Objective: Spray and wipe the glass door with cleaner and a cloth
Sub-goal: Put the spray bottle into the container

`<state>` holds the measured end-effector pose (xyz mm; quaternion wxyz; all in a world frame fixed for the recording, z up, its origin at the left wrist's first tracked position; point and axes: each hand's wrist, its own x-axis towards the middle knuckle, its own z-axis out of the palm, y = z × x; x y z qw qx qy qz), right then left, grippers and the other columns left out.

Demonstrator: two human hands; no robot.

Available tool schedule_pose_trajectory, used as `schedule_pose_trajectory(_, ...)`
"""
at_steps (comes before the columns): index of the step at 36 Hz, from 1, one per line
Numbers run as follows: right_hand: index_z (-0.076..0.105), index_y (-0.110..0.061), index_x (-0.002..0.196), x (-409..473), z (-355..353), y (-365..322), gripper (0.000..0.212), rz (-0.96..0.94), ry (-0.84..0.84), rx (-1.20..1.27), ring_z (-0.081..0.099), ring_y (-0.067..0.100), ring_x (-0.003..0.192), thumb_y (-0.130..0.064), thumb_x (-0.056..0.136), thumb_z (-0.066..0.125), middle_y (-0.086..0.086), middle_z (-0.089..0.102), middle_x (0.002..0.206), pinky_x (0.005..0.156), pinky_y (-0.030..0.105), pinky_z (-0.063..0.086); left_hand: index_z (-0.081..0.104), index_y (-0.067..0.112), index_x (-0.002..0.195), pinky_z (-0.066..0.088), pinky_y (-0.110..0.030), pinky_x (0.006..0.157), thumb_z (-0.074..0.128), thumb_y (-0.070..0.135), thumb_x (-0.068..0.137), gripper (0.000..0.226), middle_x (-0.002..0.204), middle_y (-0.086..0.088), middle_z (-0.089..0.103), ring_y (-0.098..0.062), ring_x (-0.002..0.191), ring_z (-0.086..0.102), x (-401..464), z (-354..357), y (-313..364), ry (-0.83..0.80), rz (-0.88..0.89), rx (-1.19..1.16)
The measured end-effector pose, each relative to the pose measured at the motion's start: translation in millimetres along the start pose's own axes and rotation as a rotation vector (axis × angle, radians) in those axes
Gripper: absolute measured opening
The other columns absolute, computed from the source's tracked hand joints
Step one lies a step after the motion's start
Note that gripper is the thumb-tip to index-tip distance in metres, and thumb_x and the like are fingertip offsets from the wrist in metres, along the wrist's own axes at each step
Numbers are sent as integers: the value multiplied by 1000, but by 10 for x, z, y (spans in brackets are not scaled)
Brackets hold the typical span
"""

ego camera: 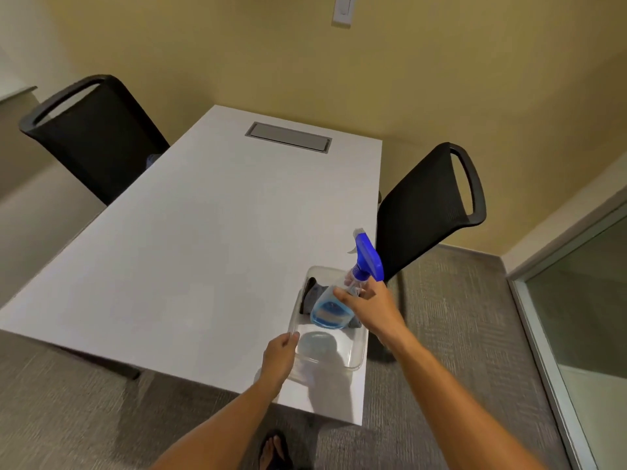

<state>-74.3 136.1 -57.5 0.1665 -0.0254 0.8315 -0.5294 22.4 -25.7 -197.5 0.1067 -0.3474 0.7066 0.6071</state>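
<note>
My right hand [368, 305] grips the neck of a clear spray bottle [330, 308] with blue liquid and a blue trigger head, holding it tilted just above a clear plastic tray [353, 359] at the table's near right corner. A dark grey cloth [314, 293] lies in the far end of the tray, partly hidden behind the bottle. My left hand [280, 356] holds the tray's near left rim with curled fingers. The glass door [583, 313] stands at the right edge of the view.
The white table [203, 252] has a grey cable hatch [288, 136] near its far end. One black chair [95, 130] stands at the far left, another black chair [427, 205] at the right beside the tray. Grey carpet covers the floor.
</note>
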Motion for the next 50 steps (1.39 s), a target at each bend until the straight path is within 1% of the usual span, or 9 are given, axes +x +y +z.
schedule_pose_trajectory(7,58,-18,126,-90,153,331,48,112,-8,-22,69,18,103,-33,85,80,-1,69,112,81,28,59,67,10,97,55,-47,93,47,36,104,33,91,-11,66,-26,90,63,15,27,-12,-7,18,30)
schedule_pose_trajectory(12,57,-17,128,-170,331,425,50,128,41,-42,67,20,105,-29,86,80,0,66,113,87,30,57,65,10,124,53,-46,102,49,39,103,39,120,-15,67,-27,106,63,37,49,-25,-6,-22,7)
schedule_pose_trajectory(15,55,-15,132,-199,434,459,52,153,58,-44,65,21,108,-26,88,79,0,64,114,93,36,56,64,8,126,52,-48,101,49,39,103,41,123,-18,66,-35,115,62,60,64,-43,6,-32,20)
schedule_pose_trajectory(19,56,-15,134,-212,515,492,53,166,86,-44,66,23,108,-27,88,78,-1,64,112,96,40,57,63,14,128,53,-48,103,50,39,103,38,122,-9,67,-27,110,64,77,56,-75,-4,-28,10)
schedule_pose_trajectory(24,57,-13,134,-223,591,525,53,188,104,-63,66,21,104,-28,88,78,0,64,108,85,27,56,62,20,118,53,-49,102,49,38,103,27,114,-5,67,-24,106,64,81,48,-88,-15,-17,3)
schedule_pose_trajectory(28,55,-9,136,-252,612,543,51,224,119,-53,61,7,85,-23,91,75,0,62,106,57,4,45,59,23,117,52,-49,103,49,37,103,22,114,-3,64,-25,108,63,79,37,-63,-33,-1,14)
schedule_pose_trajectory(35,57,-7,134,-302,684,628,52,240,142,-42,62,2,82,-25,90,76,1,65,99,58,3,47,60,17,121,54,-50,100,48,39,103,31,115,-7,66,-27,106,64,148,-3,-74,-58,-5,80)
schedule_pose_trajectory(45,48,-18,144,-388,596,564,59,218,107,-40,58,16,114,-24,92,74,-1,60,122,76,12,45,60,18,124,54,-50,101,49,42,102,34,119,-8,66,-26,108,63,129,-42,-64,-99,-6,73)
schedule_pose_trajectory(50,43,-23,149,-549,451,558,58,192,119,-67,50,21,135,-27,96,69,1,52,148,100,31,43,62,13,119,55,-49,100,49,42,103,35,113,-12,65,-30,106,63,89,-94,-4,-134,-4,95)
